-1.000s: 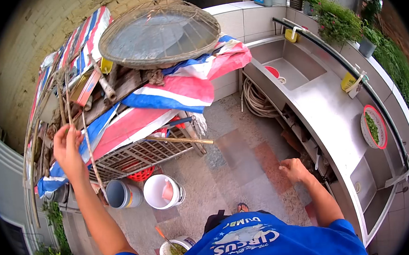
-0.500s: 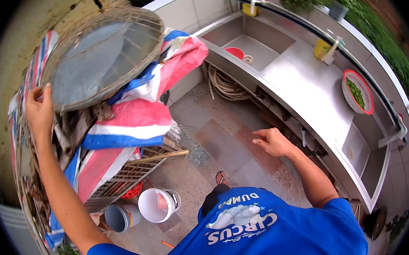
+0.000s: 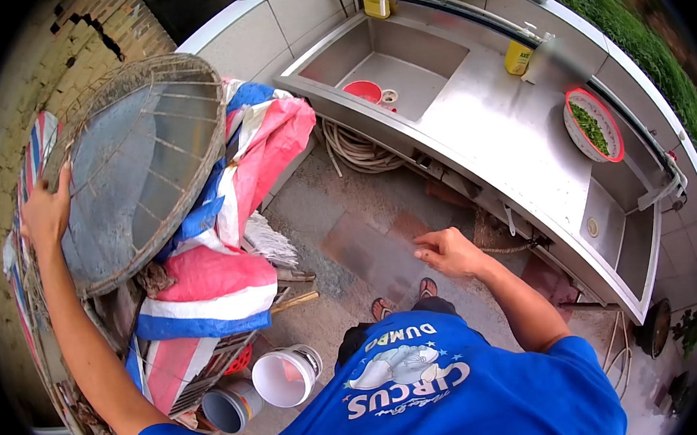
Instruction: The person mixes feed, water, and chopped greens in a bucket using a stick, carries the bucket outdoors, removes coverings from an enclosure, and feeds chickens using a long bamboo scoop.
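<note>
My left hand point(image 3: 47, 208) grips the left rim of a large round wicker tray point(image 3: 123, 173), fingers partly hidden at the rim. The tray leans on a pile covered with red, white and blue striped sheeting point(image 3: 216, 287). My right hand point(image 3: 448, 252) hangs over the paved floor in front of me, touching nothing; its thumb and fingers are a little apart and nothing is between them.
A steel sink counter point(image 3: 488, 127) runs along the right, bearing a red-rimmed basket of greens point(image 3: 593, 125), a yellow container point(image 3: 517, 58) and a red bowl point(image 3: 362, 92). White point(image 3: 283, 381) and grey point(image 3: 231, 409) buckets stand near my left side. A coiled hose point(image 3: 360, 148) lies under the counter.
The tray has come down and tilted more steeply, with my left hand still at its rim. My view has shifted, and both my feet now show.
</note>
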Demonstrator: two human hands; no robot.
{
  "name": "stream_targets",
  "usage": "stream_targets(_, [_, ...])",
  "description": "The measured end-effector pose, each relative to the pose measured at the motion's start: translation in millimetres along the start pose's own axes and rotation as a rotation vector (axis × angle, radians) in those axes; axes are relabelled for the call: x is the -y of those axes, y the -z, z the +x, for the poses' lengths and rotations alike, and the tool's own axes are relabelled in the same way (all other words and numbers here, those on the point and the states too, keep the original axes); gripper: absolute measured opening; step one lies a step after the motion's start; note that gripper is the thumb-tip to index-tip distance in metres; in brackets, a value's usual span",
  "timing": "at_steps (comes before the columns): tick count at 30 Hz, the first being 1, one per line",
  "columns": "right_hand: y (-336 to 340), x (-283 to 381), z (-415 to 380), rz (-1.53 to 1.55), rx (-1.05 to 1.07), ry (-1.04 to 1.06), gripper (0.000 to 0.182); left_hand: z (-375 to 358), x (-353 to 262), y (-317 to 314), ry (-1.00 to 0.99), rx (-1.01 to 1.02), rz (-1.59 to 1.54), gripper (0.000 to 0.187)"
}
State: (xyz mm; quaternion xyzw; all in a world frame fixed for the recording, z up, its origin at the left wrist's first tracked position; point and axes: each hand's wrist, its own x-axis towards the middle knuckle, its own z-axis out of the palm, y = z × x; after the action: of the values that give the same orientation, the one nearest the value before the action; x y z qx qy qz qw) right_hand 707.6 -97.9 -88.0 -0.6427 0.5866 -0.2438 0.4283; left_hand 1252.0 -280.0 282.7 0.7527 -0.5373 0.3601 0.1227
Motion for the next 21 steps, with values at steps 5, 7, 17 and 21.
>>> stream_targets(5, [14.9, 31.0, 25.7, -0.063, 0.093, 0.098, 0.039, 28.0, 29.3, -31.7, -0.108, -0.134, 0.11, 0.085])
stream_targets(7, [13.0, 32.2, 35.7, -0.034, 0.115, 0.152, 0.039, 53.6, 58.5, -52.7, -0.112, 0.019, 0.005, 0.08])
stream_targets(17, [53.9, 5.5, 88.6, 0.012, -0.017, 0.112, 0.036, 44.9, 47.4, -43.8, -0.104, 0.271, -0.308, 0.063])
stream_targets(21, [97.2, -31.5, 124.3, 0.271, -0.109, -0.194, 0.035, 48.2, 58.8, -57.1, -0.097, 0.262, -0.358, 0.056])
